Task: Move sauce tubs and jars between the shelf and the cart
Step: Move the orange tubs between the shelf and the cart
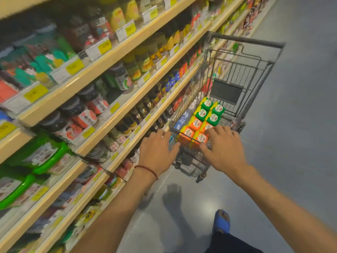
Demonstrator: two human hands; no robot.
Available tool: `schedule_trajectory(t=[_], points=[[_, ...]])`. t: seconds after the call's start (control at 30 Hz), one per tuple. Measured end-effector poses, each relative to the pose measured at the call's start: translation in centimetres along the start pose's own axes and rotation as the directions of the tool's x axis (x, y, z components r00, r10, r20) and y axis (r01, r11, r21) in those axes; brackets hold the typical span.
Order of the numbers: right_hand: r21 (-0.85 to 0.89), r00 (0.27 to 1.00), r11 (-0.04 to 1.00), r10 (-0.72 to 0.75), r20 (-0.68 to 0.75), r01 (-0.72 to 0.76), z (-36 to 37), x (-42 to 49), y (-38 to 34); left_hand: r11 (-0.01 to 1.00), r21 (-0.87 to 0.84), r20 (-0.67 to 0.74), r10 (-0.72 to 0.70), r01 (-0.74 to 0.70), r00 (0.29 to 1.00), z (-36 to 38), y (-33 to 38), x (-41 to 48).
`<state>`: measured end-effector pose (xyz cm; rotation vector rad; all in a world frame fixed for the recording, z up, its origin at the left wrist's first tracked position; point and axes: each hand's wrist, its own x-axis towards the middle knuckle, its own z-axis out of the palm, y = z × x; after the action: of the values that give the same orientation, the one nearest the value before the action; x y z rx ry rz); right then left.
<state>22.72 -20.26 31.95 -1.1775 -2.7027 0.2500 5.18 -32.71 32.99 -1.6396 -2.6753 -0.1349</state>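
At the bottom edge a foot in a blue sandal (221,220) stands on the grey floor (291,125). Two bare forearms reach forward from there; a red string (145,168) circles the left wrist.

The left hand (156,152) is held palm down at the near left corner of the cart (235,73), its fingers (160,134) spread and loose, gripping nothing. Whether it touches the wire rim cannot be told. The right hand (222,148) hovers palm down over the cart's near end, fingers (218,129) straight and spread above the nearest tubs, holding nothing.

Inside the cart, orange tubs (195,124) sit in two rows at the near end. Green tubs (213,118) continue the rows just behind them. Blue packets (182,121) lie beside the tubs on the shelf side. Beyond them a dark flap (226,93) hangs on the cart's far wall, under the grey bar (248,41).

The shelf (102,68) runs along the left, just beside the cart. It carries dark-lidded jars (87,114) and, lower down, containers with green handles (45,156). All of these are blurred.
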Motion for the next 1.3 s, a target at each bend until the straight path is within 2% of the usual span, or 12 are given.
schedule_trajectory(t=[0.17,0.3,0.47,0.57,0.77,0.9,1.1,1.23,1.3], points=[[-0.022,0.998,0.999,-0.027,0.059,0.028,-0.4,4.5,8.4,0.999,0.002,0.051,-0.048,0.048,0.998,2.3,7.2,6.2],[-0.015,0.99,0.999,-0.047,0.129,0.05,-0.1,7.8,12.9,0.997,-0.012,0.123,-0.08,0.082,0.989,4.4,10.2,9.6],[0.011,0.976,0.997,-0.075,0.203,0.075,1.5,12.6,16.5,0.995,0.036,0.114,-0.095,0.092,0.989,7.9,11.6,13.9],[-0.019,0.957,0.992,-0.113,0.265,0.123,2.8,16.7,18.0,0.983,-0.029,0.247,-0.171,0.183,0.954,9.3,12.3,17.7],[0.043,0.915,0.98,-0.199,0.352,0.197,6.4,26.3,21.1,0.949,-0.111,0.265,-0.256,0.293,0.929,13.2,11.3,26.2],[0.059,0.878,0.971,-0.233,0.417,0.23,8.4,31.5,22.5,0.938,-0.039,0.329,-0.314,0.345,0.891,15.2,10.4,30.3],[0.087,0.774,0.949,-0.299,0.557,0.304,12.4,36.4,23.3,0.87,-0.023,0.362,-0.452,0.493,0.815,17.8,10.8,33.1],[0.141,0.686,0.944,-0.314,0.656,0.298,15.8,38.2,23.2,0.746,-0.048,0.457,-0.575,0.664,0.679,20.0,11.8,33.5],[0.146,0.623,0.923,-0.35,0.699,0.355,18.0,39.0,23.2,0.702,-0.015,0.492,-0.615,0.712,0.617,21.7,12.6,33.2]])
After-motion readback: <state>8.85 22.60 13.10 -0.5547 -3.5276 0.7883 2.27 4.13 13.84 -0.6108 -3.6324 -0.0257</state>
